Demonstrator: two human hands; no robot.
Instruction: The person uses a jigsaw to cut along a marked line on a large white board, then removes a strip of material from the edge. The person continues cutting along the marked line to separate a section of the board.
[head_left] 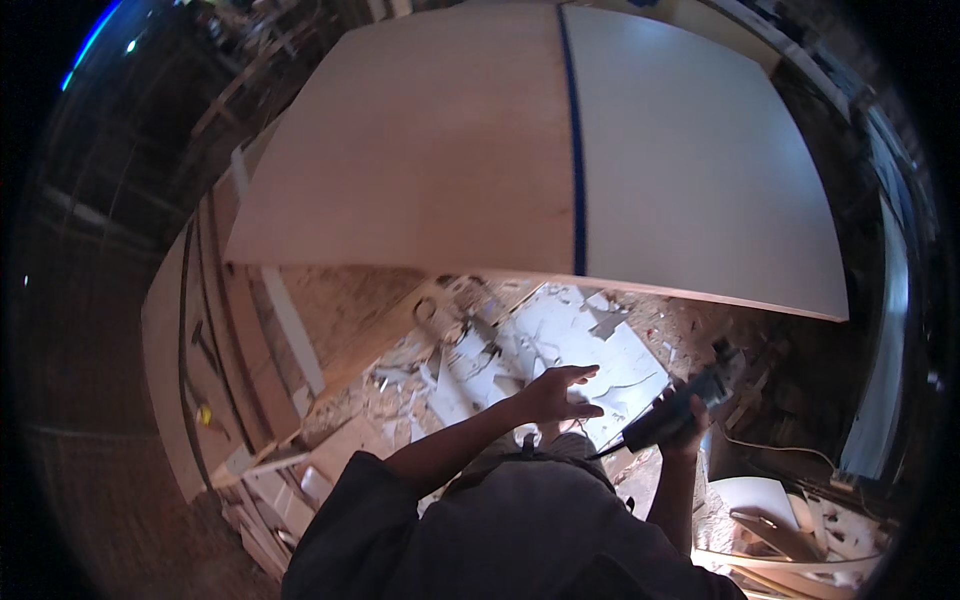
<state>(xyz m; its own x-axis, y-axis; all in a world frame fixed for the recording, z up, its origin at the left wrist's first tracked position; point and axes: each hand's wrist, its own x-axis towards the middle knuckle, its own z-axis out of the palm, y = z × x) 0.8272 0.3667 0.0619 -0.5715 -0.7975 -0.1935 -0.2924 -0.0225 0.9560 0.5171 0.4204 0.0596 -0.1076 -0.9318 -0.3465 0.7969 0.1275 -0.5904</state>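
My right hand (690, 425) is wrapped round the body of a dark corded power tool (672, 412), shaped like an angle grinder. Its head points up and away to the right, and its cord leaves the rear end toward my waist. My left hand (560, 393) hovers in front of my body with thumb and fingers apart, holding nothing. Beyond both hands lies a large flat panel (430, 150), wood-toned on the left and pale grey (690, 150) on the right. A dark blue strip (577, 160) runs between the two halves. Neither hand touches the panel.
Broken white sheet pieces (590, 340) and scraps litter the floor below the panel's near edge. Long boards and a hammer (203, 340) are at the left. A pale cable (780, 447) crosses the floor at the right, near a pile of wood offcuts (800, 530).
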